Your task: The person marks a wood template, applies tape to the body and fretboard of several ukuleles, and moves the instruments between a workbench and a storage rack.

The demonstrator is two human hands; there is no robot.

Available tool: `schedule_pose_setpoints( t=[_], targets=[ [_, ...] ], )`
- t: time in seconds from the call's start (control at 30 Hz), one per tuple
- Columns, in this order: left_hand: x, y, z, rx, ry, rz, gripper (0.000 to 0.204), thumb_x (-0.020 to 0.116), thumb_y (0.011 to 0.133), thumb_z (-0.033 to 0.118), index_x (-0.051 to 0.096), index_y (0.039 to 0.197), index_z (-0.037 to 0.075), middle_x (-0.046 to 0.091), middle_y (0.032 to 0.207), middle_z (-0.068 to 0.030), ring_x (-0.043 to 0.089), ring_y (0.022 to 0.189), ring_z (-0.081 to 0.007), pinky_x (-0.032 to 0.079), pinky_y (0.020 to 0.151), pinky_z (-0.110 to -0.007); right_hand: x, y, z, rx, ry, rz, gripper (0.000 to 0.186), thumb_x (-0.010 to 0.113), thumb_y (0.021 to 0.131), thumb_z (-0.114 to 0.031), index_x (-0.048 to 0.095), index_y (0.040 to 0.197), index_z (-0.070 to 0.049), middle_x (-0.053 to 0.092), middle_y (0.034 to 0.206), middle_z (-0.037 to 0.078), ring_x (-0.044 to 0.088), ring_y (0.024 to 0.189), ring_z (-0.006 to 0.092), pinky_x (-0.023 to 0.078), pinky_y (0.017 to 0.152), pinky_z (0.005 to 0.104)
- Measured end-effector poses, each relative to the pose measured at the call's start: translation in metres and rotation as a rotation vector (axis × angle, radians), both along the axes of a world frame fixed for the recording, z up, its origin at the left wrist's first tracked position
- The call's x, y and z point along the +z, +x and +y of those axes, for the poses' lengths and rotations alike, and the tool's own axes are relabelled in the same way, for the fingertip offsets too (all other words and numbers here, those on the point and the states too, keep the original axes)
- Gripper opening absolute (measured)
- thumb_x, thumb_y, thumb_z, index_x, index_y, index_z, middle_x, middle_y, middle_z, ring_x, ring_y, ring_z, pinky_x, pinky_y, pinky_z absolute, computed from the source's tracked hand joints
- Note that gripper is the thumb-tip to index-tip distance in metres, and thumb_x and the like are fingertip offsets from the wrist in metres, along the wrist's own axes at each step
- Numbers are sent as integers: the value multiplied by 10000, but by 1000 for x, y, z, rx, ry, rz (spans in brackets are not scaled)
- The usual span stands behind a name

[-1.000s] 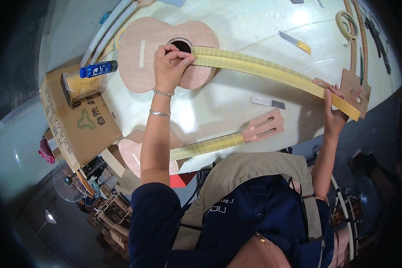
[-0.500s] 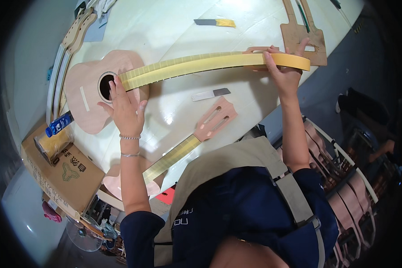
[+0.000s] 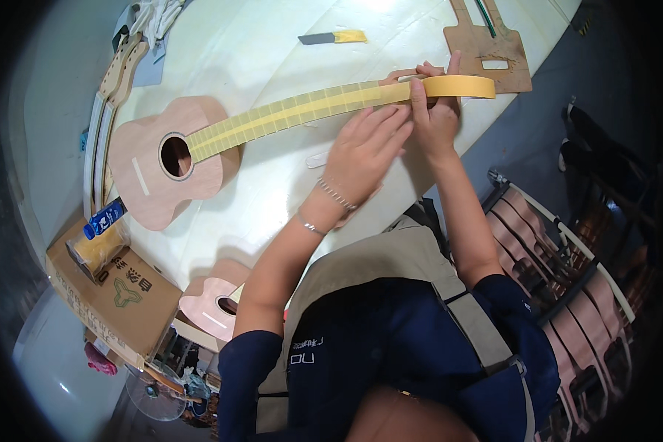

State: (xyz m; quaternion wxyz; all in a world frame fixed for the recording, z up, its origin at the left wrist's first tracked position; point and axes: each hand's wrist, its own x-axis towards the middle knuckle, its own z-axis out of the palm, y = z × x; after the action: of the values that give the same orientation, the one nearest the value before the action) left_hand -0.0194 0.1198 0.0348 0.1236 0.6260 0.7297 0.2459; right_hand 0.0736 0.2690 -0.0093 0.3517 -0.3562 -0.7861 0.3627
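Head view looks down on a pale tabletop where a small guitar lies flat, its body toward the person's left and its neck running rightward and slightly up the picture. A strip of yellow masking tape covers the fretboard along that same long axis and ends in the tape roll at the far right end, near the headstock. The right hand is at that end, its grip closed on the tape just beside the roll, thumb and fingers pinching the strip. The left hand lies just below the strip, fingers spread and flat, fingertips touching the tape's edge right next to the right hand; it clamps nothing. Both hands are thus at the roll end, well apart from the guitar body. A blue glue bottle with a printed label rests on an open brown cardboard box at the tabletop's lower left corner; the box carries dark green printing and a trefoil mark. A second guitar body pokes out beneath the tabletop edge. A yellow-handled scraper and a brown wooden template lie beyond the neck.
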Motion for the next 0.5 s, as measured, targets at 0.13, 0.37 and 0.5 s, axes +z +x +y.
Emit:
schedule_pose_setpoints(
  t=[0.13,0.37,0.5],
  targets=[
    [-2,-17,-21,297,-159,131,103,678,712,69,600,773,39,599,818,-102,581,788,-307,464,649,-363,-5,0,3,-20,44,1,686,571,877,-196,220,1419,36,641,999,112,599,1022,263,300,1022,457],
    [32,-12,0,539,45,-512,70,687,779,6,628,818,4,623,696,-42,615,628,-134,498,580,-258,-8,2,1,-20,78,-56,677,566,872,-237,251,1420,5,641,997,70,582,1043,239,226,1063,479],
    [26,-6,30,662,87,-1079,359,650,838,12,549,1182,-9,612,703,-16,560,614,-44,488,580,-187,-9,1,3,-19,114,-69,655,563,872,-232,273,1419,-16,642,999,57,582,1022,238,209,1072,476]
  ],
)
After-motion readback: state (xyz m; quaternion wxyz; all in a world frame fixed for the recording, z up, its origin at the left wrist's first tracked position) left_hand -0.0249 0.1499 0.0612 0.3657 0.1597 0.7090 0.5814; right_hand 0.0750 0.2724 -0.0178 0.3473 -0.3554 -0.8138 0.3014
